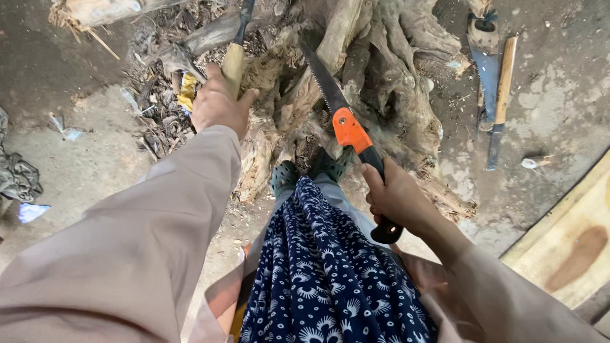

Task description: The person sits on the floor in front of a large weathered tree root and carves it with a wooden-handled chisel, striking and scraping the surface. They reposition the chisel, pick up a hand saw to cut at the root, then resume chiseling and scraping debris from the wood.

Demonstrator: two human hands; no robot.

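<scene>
My right hand (397, 197) grips the black and orange handle of a folding pruning saw (346, 124); its toothed blade points up and left against a big, gnarled tree stump (375, 70). My left hand (218, 105) is closed around the pale wooden handle of a tool (234, 63) whose dark shaft runs up out of view. Both arms wear beige sleeves. My feet in green clogs (286, 176) rest at the stump's base, above a navy patterned cloth (330, 273).
A hand saw and a wooden-handled tool (497, 82) lie on the concrete at upper right. A plywood board (572, 241) lies at the right edge. Grey cloth (16, 174) is at the left. Wood scraps and dry debris (159, 95) lie around the stump.
</scene>
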